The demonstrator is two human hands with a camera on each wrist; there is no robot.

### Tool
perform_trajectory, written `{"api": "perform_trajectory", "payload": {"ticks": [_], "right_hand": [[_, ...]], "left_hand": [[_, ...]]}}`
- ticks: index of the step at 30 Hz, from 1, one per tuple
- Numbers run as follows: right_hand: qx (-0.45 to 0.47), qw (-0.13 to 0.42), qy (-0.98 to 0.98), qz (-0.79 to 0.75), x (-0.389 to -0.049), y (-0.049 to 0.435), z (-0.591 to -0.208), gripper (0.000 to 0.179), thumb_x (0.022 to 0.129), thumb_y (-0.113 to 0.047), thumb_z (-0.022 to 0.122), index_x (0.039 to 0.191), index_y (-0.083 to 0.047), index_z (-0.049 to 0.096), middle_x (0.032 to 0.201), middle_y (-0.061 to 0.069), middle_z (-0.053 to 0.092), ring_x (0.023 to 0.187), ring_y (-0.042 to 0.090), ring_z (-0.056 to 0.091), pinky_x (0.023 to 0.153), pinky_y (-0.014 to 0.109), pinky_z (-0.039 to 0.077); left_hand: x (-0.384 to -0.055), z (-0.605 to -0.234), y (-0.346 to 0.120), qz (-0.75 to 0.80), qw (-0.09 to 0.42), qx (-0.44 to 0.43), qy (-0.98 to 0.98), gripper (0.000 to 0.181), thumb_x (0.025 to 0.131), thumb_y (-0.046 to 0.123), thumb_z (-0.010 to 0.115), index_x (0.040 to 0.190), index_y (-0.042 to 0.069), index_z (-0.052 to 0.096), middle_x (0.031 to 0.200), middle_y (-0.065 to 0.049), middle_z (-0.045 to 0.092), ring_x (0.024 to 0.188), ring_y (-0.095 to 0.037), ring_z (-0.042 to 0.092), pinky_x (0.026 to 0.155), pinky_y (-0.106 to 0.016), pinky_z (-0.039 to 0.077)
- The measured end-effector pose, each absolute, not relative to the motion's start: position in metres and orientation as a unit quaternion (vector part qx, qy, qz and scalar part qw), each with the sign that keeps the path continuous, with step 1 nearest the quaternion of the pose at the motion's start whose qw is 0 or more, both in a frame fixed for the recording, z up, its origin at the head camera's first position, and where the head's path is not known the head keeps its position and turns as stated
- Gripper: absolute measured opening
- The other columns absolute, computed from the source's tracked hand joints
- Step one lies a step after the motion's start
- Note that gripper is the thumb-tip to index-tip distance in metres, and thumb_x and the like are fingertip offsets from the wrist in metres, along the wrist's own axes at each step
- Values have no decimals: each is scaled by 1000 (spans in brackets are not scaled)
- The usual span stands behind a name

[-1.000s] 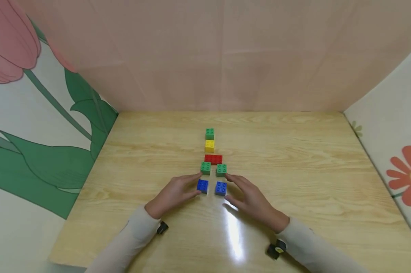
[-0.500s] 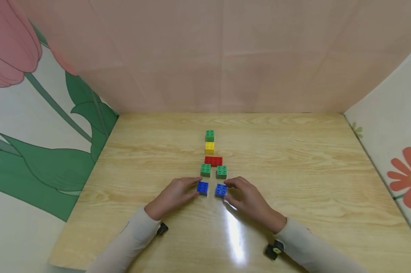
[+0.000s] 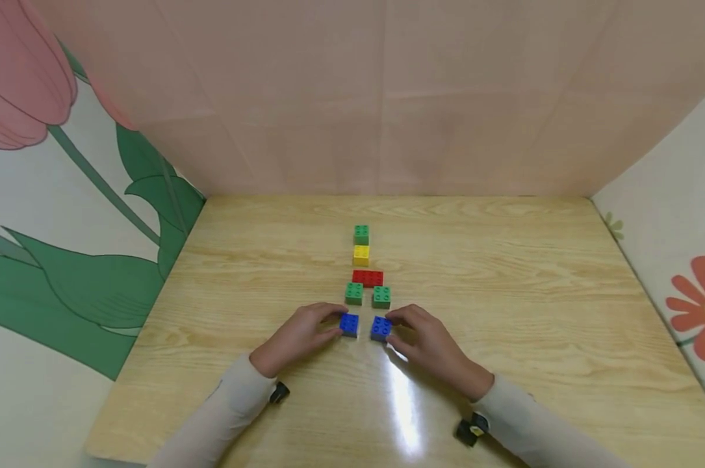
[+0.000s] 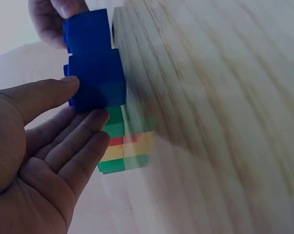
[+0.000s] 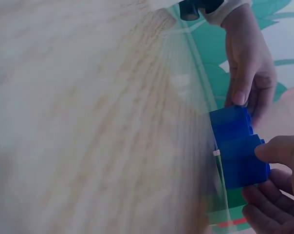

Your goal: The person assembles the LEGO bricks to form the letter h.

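Left hand (image 3: pixel 299 335) pinches left blue square plastic brick (image 3: pixel 349 324) on pale wooden table (image 3: pixel 504 279); right hand (image 3: pixel 433 348) pinches right blue brick (image 3: pixel 381 328). Beyond, red oblong brick (image 3: pixel 368 279), yellow square brick (image 3: pixel 360 255), three green square bricks (image 3: pixel 354 294) look placed; blue pair unreleased.

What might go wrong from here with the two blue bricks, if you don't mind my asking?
The left hand grips the left blue brick and the right hand the right blue brick, each from its outer side, so an uneven push could twist one askew. The left green brick and right green brick stand just beyond, so either hand might knock them. The left green one also lies close to the red brick, which a nudge could shift too.
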State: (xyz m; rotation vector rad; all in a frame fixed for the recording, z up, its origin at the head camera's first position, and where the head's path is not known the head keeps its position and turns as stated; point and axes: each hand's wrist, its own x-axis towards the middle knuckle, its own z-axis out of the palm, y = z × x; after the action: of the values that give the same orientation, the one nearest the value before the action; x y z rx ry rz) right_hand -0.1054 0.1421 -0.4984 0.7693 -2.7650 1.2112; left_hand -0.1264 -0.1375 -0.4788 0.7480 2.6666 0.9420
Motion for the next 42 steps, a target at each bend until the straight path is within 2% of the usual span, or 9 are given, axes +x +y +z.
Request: {"api": "perform_trajectory", "payload": {"ticks": [6,15,24,31,38,42], "right_hand": [[257,32,-880,398,-106,144,-492,34,85,-19,77,116,-14,64,111,-6,61,103,10,61,88,31,54],[290,62,-861,412,-111,145,-482,35,86,-15,77,118,-10,64,113,-1,62,103,15,61,86,33,55],[274,48,-868,412,-109,143,-473,36,86,-18,77,119,-14,64,115,-7,60,105,9,60,89,30,54],[289,59,-862,412,-109,140,-468,35,87,-21,76,120,-13,65,115,-5,61,106,12,61,87,33,55],[290,46,-858,421,-109,135,-469,36,87,-22,75,121,-14,64,116,-6,61,106,9,61,88,30,54],[296,45,-855,423,-110,130,-469,35,88,-22,75,120,-14,65,114,-7,60,105,9,61,88,30,54]], "left_hand": [[-127,-477,-136,324,98,264,903,37,92,18,70,127,9,62,125,-5,64,117,-20,58,102,-38,45],[-127,-473,-133,329,131,247,902,37,93,19,68,128,9,61,128,-4,62,118,-17,57,102,-35,45],[-128,-474,-131,321,129,253,903,37,93,21,68,128,9,61,128,-5,62,119,-18,57,103,-36,44],[-127,-477,-130,328,101,270,899,36,92,17,70,125,5,62,123,-7,64,116,-21,59,101,-36,46],[-125,-477,-128,322,116,261,903,36,93,19,69,126,6,61,124,-7,64,117,-21,58,102,-37,46],[-124,-477,-128,322,107,264,903,36,93,18,69,126,6,61,124,-8,64,116,-21,59,101,-37,46]]}}
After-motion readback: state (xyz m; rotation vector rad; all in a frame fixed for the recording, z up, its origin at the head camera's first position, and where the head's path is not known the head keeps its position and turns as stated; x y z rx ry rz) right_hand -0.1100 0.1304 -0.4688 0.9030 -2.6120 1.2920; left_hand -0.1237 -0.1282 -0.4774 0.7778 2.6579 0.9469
